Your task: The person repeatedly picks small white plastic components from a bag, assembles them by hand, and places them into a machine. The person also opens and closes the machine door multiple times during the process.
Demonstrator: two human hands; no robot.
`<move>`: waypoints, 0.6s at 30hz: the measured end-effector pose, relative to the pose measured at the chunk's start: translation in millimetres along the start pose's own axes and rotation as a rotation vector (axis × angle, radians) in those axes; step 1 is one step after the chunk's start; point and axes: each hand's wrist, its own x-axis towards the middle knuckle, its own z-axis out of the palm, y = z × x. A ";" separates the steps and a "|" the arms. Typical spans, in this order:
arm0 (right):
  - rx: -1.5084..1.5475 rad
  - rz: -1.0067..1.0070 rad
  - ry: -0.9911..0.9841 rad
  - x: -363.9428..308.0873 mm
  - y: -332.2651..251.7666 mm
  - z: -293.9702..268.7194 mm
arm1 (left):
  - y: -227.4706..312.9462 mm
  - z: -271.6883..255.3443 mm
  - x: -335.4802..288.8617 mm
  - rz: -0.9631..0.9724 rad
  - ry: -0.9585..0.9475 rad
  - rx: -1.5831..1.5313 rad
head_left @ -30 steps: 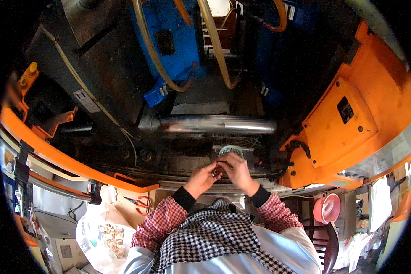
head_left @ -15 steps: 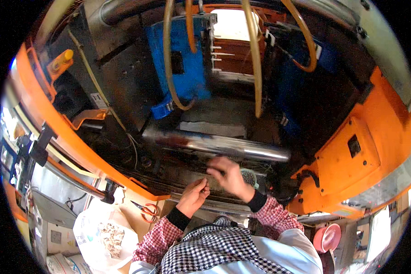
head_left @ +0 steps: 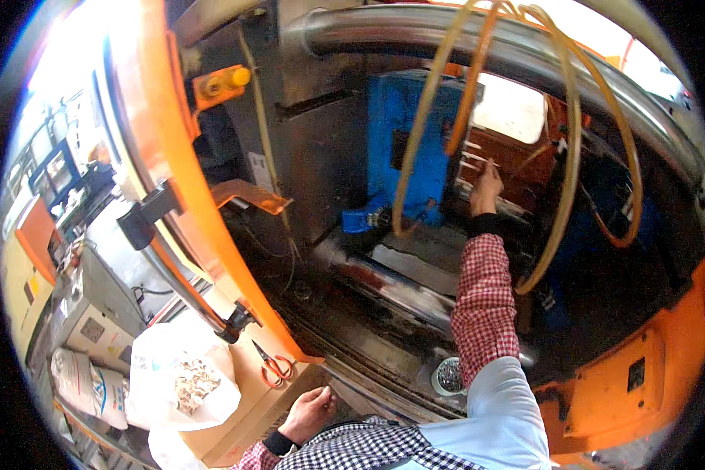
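Note:
My right hand (head_left: 487,189) reaches far into the machine, its fingers pinched together beside a row of thin white pins (head_left: 471,157) on the inner edge of the blue mould block (head_left: 411,145). What it pinches, if anything, is too small to make out. My left hand (head_left: 309,413) is low in front of my body, near the cardboard box, with its fingers curled together; anything inside them is hidden. Below my right forearm stands a small pale cup (head_left: 449,377) filled with small dark, metallic-looking pieces.
Hoses (head_left: 573,149) loop down around my right arm. A thick steel bar (head_left: 399,294) crosses below it. Orange-handled scissors (head_left: 272,365) lie on the cardboard box (head_left: 239,419), beside a white bag (head_left: 153,368) of pale scraps. An orange guard (head_left: 211,258) borders the left.
My right hand has gone from beside my left hand up and deep into the machine. My left hand has drawn back toward my body. The view has swung to the left.

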 end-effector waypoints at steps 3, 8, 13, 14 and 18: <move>-0.124 0.013 0.003 -24.4 19.1 19.8 | -24.0 -46.1 -9.9 0.077 0.058 -0.141; -0.593 -0.377 0.213 46.2 34.8 -13.4 | -27.4 -57.7 -23.4 0.065 0.097 -0.002; -0.561 -0.532 0.423 55.1 1.5 -51.0 | -14.1 -48.3 -38.1 0.205 0.114 0.108; -0.936 -0.597 0.493 87.0 -29.9 -94.7 | -9.2 -47.2 -38.6 0.239 0.049 0.159; -0.355 -0.601 0.060 -262.6 -81.5 -36.4 | -38.4 -93.8 -37.8 0.193 0.133 0.180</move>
